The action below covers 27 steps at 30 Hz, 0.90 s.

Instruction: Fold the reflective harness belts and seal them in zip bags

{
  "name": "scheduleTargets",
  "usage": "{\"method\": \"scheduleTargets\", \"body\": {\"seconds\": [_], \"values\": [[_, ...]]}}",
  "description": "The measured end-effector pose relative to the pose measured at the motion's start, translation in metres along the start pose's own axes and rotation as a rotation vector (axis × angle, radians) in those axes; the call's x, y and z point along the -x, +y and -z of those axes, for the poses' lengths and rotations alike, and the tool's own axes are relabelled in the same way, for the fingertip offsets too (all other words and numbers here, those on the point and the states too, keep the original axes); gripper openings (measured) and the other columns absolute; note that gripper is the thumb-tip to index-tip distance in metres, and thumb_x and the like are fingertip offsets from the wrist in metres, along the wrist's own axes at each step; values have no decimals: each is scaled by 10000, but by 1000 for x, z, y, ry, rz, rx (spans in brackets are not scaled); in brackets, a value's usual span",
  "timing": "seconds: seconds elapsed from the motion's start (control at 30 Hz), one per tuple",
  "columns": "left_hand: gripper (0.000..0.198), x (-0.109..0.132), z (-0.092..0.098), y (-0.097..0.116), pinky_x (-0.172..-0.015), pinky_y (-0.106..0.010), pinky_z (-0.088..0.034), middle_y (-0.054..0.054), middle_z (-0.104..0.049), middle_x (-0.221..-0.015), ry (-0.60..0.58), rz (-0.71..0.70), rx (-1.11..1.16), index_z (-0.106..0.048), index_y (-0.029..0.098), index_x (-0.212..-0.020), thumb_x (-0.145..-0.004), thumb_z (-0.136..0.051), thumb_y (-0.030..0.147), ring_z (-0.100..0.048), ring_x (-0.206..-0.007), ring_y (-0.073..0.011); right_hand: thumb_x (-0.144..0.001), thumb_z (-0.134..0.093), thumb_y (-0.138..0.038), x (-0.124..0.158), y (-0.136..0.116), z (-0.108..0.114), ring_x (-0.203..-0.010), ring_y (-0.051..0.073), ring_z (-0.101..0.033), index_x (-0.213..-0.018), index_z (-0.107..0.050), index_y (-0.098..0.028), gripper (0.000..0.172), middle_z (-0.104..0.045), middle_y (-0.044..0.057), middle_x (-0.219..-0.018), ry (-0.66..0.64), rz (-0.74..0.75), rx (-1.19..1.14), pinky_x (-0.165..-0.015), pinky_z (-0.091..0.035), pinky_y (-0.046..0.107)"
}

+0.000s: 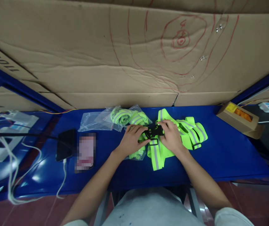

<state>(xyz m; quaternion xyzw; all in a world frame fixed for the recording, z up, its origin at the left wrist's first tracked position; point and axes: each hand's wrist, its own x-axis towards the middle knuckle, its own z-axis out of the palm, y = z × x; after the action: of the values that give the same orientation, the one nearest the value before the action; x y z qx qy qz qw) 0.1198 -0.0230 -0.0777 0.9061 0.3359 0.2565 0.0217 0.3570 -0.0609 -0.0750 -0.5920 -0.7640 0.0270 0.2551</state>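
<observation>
A neon-yellow reflective strap harness (156, 157) with silver stripes lies loosely spread over the middle of the blue table. Between my hands is its black plastic buckle (154, 131). My left hand (132, 139) is closed on the buckle's left part, thumb below and fingers above. From the other side my right hand (171, 135) grips the buckle's right part, its palm over the webbing. Whether the two buckle halves are joined I cannot tell. Just behind my left hand sit rolled yellow reflective straps (121, 116) in clear plastic bags, and more bagged strap (137, 153) shows beneath that hand.
Empty-looking clear bags (95, 121) lie at the back left. A black device (65, 145) with a white cable and a blurred pink phone-shaped item (86, 151) are on the left. At the right stands an open cardboard box (238, 119) with orange contents. A cardboard wall (89, 62) rises behind.
</observation>
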Motion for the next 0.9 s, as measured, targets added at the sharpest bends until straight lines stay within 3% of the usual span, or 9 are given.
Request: {"method": "scheduleTargets", "body": {"seconds": [0.13,0.23,0.33,0.43,0.5,0.57,0.73,0.9], "values": [[262,1,1,1,-1170,-491,-373,-96,-702,-1348,107,46,-17,-652,236,-1251,-1022,-621,359,-650,-1263,-263,-825,-565,-115,-1,7,4,-1213,350,-596,-1371,-638,-169,553,-607,157,-1283,85,-20,-53,-992,-509,511],[159,2,6,-2,-1232,-557,-278,-107,-667,-1399,262,117,-47,-676,231,-1118,-1034,-544,198,-593,-1350,-274,-820,-537,-104,-2,17,13,-1218,337,-591,-1337,-652,-183,535,-594,146,-1284,208,-61,-94,-1022,-519,518],[126,3,12,-6,-1178,-538,-345,-132,-673,-1341,360,164,-50,-672,209,-1053,-1023,-551,192,-594,-1312,-284,-764,-496,-57,-3,24,21,-1213,327,-586,-1300,-659,-181,574,-584,140,-1244,315,-96,-137,-1051,-519,526],[209,3,11,-2,-1081,-465,-438,-134,-673,-1331,297,128,-14,-670,209,-1181,-1003,-623,308,-613,-1264,-277,-765,-520,-72,-1,20,20,-1202,322,-603,-1293,-666,-197,561,-594,130,-1233,315,-61,-200,-1040,-536,516],[414,2,7,3,-1067,-463,-439,-125,-669,-1364,193,99,5,-631,215,-1331,-973,-683,417,-614,-1271,-289,-802,-547,-101,1,14,15,-1213,307,-616,-1323,-655,-216,544,-605,119,-1240,283,-22,-262,-1045,-547,490],[490,1,1,7,-1073,-483,-414,-110,-672,-1371,98,100,15,-623,231,-1375,-955,-706,471,-617,-1270,-302,-853,-563,-132,4,8,10,-1235,284,-626,-1372,-629,-240,534,-615,108,-1268,243,7,-331,-1064,-551,456],[240,1,-6,6,-1027,-482,-386,-99,-713,-1234,20,204,38,-717,224,-1186,-1025,-574,329,-645,-1191,-276,-937,-603,-207,7,3,1,-1242,262,-657,-1405,-625,-284,475,-649,89,-1328,112,19,-468,-1061,-564,427],[316,2,-2,8,-1057,-503,-365,-89,-742,-1116,-8,254,101,-730,209,-1052,-1009,-603,495,-650,-1125,-284,-1015,-593,-344,4,-6,0,-1262,263,-668,-1369,-667,-243,376,-693,108,-1333,15,-52,-620,-1102,-550,447]]}}
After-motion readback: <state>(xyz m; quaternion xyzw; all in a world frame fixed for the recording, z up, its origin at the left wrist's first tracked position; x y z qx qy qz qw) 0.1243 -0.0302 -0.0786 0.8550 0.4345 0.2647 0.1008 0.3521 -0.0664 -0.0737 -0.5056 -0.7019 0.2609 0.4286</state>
